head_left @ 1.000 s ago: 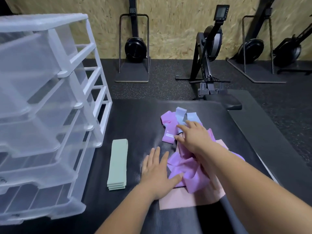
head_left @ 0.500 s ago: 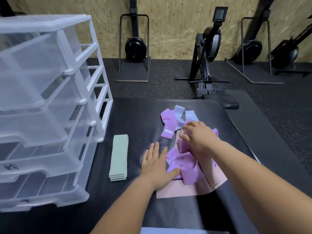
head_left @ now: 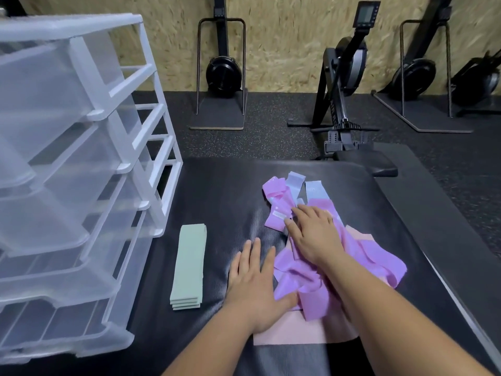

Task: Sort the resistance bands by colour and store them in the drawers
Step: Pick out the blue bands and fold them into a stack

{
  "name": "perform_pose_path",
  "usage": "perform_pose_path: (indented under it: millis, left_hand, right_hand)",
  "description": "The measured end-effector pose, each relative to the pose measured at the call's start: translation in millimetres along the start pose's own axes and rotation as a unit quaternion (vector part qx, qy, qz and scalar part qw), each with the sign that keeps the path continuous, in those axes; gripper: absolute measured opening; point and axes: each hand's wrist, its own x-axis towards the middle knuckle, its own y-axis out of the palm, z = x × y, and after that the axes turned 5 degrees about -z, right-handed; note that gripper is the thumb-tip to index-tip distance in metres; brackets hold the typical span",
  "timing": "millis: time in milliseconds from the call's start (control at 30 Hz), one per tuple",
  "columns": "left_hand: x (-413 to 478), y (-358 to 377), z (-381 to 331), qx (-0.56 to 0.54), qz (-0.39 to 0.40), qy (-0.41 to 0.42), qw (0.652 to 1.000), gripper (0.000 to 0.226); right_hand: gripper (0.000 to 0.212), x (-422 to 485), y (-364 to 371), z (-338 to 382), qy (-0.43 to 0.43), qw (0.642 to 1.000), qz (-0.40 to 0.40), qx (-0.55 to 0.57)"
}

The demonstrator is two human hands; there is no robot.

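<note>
A loose pile of purple bands (head_left: 303, 280) lies on the black mat (head_left: 222, 202), over pale pink bands (head_left: 292, 332). Light blue bands (head_left: 311, 189) poke out at the far end of the pile. My left hand (head_left: 254, 283) lies flat on the mat, its thumb pressing the pile's left edge. Further along the pile, my right hand (head_left: 314, 234) rests on top with its fingers spread over purple bands. A neat stack of green bands (head_left: 188, 267) lies left of my hands. The clear plastic drawer unit (head_left: 67, 172) stands at the left, its drawers pulled out.
Black rowing machines (head_left: 344, 77) stand along the chipboard wall at the back. One machine's seat (head_left: 366, 165) sits just beyond the mat's far right corner. A second dark mat (head_left: 433, 218) lies to the right.
My right hand has slid a little nearer over the pile, dragging purple bands along. My left hand has stayed pressed in place. The view has tipped slightly.
</note>
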Motion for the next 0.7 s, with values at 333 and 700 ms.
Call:
perform_pose_path:
  millis: [333,700]
  left_hand:
    - [-0.9,-1.2,-1.8,0.017,0.007,0.001,1.000,0.120]
    - [0.9,3.3,-0.1,0.025,0.010,0.000,1.000,0.124]
  right_hand:
    - [0.013,-13.9,-19.0,-5.3,0.130,0.946,-0.110,0.275]
    - [0.028,-11.5,-30.4,-6.9,0.195,0.895,-0.112,0.384]
